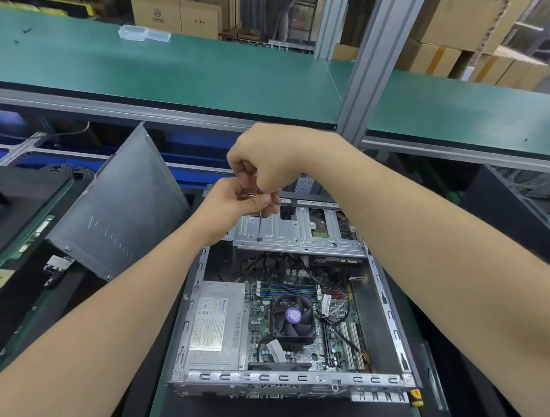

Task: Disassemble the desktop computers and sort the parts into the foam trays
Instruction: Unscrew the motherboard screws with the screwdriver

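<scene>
While upright in the fingers (pixel 261 204), screwdriver (pixel 260 223) tip on cage (pixel 299 235).

Both forearms (pixel 115 323) are bare to the picture's edge; the left hand (pixel 233 206) and right hand (pixel 265 158) are bare too; thumbnail (pixel 256 203) trimmed short.

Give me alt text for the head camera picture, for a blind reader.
The left hand and right hand hold a thin screwdriver, tip down on the metal bracket of an open desktop computer. A side panel leans at left.
</scene>
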`<state>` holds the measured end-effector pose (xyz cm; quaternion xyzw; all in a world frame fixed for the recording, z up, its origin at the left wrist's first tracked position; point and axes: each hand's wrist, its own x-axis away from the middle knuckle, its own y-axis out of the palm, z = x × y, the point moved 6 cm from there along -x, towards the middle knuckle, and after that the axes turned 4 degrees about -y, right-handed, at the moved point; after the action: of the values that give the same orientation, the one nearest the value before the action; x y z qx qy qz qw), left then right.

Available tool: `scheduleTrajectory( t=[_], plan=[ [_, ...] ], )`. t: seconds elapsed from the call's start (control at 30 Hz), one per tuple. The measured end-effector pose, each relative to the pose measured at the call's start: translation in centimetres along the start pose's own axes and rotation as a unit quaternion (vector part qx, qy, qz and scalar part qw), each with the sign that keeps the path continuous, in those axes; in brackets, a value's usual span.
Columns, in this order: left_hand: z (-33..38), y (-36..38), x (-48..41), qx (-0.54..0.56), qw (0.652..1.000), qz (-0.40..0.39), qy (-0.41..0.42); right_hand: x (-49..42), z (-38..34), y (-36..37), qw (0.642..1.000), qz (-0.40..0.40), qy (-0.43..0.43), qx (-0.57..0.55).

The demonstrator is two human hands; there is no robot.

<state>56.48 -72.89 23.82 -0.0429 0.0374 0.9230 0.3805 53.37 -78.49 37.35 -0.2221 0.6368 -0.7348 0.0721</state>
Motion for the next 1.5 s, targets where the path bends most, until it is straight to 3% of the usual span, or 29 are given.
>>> scheduleTrajectory(
  t=[0.07, 0.13, 0.23, 0.43, 0.63, 1.0, 1.23, 1.33, 1.43, 1.5],
  plan=[
    [0.1, 0.1, 0.2, 0.015, 1.000, 0.017, 0.010, -0.1, 0.3, -0.5, 0.998, 0.048, 0.019, -0.039],
    [0.1, -0.1, 0.3, 0.026, 0.998, 0.054, 0.006, 0.0, 1.2, -0.6, 0.989, 0.095, 0.110, -0.012],
    [0.1, -0.1, 0.1, 0.000, 0.996, 0.086, -0.002, 0.2, 1.7, 0.1, 0.970, 0.105, 0.219, 0.001],
    [0.3, 0.4, -0.2, -0.049, 0.997, 0.064, 0.009, -0.1, 1.0, 0.0, 0.989, 0.021, 0.145, -0.002],
    [0.2, 0.5, 0.1, -0.046, 0.999, 0.014, -0.002, 0.1, 0.2, -0.1, 0.998, 0.002, 0.059, 0.027],
    [0.2, -0.4, 0.5, -0.054, 0.996, -0.057, -0.030, -0.7, -0.2, 0.1, 0.999, 0.034, 0.010, 0.028],
    [0.0, 0.0, 0.5, -0.011, 1.000, -0.012, -0.012, -0.2, -0.3, 0.3, 0.999, -0.016, 0.007, 0.033],
    [0.2, 0.3, 0.6, 0.008, 1.000, 0.014, 0.000, 0.2, 0.3, -0.5, 0.999, 0.018, 0.042, -0.017],
    [0.0, 0.0, 0.4, 0.000, 0.997, 0.075, -0.005, 0.6, 1.6, -0.5, 0.983, 0.072, 0.171, 0.004],
    [-0.1, 0.0, 0.0, -0.027, 0.995, 0.090, -0.015, 0.5, 1.8, 0.2, 0.975, 0.058, 0.213, -0.005]
  ],
)
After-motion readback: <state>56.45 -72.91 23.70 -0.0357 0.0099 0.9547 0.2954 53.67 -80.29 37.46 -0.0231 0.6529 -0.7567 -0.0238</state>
